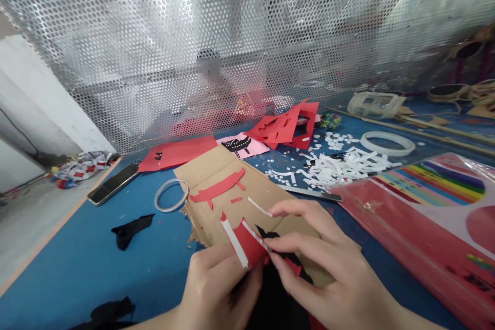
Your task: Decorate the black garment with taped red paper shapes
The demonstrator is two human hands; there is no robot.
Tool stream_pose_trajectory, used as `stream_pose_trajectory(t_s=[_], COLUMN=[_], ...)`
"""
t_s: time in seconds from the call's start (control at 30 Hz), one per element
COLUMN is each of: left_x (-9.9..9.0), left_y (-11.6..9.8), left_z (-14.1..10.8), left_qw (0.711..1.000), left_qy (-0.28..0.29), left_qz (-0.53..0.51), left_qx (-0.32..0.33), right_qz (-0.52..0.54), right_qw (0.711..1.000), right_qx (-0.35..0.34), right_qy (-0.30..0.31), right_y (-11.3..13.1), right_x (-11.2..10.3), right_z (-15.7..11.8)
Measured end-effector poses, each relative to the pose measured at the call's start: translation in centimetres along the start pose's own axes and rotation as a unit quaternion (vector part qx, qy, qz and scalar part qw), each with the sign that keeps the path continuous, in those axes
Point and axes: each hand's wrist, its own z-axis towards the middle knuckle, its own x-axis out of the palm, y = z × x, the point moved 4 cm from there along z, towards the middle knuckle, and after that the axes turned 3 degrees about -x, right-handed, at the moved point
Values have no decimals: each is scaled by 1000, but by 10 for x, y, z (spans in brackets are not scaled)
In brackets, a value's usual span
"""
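My left hand (220,283) is closed around a small red paper piece (247,240) with white tape strips along two of its edges. The thumb and middle finger of my right hand (325,252) pinch the end of the tape strip (252,231) on its right edge. A thin white strip (260,207) touches my right index fingertip. Beneath both hands is a cardboard sheet (266,185), bearing a curved red paper cutout (218,187) and a small red scrap (235,200). Black material (266,299) lies under my hands, partly hidden.
Left lie a tape roll (171,196), a black scrap (131,229) and a phone (115,184). A cutter knife (311,193), white strips (344,167) and another tape roll (387,143) lie right, near a red plastic packet (425,216). Behind red paper (282,126) stands a perforated metal panel (162,62).
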Motion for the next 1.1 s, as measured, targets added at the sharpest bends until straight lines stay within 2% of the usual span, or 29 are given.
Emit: stream_pose_trajectory(t_s=[0.8, 1.1], left_x=[3, 5], left_y=[2, 5], left_z=[-2, -4], left_qw=[1000, 999], left_qy=[24, 32], left_qz=[-6, -21], left_qx=[-15, -29], right_qz=[6, -72], right_qw=[1000, 996], right_qx=[-12, -47], right_qy=[-2, 3], right_y=[-2, 6], right_x=[2, 1], right_z=[-3, -2])
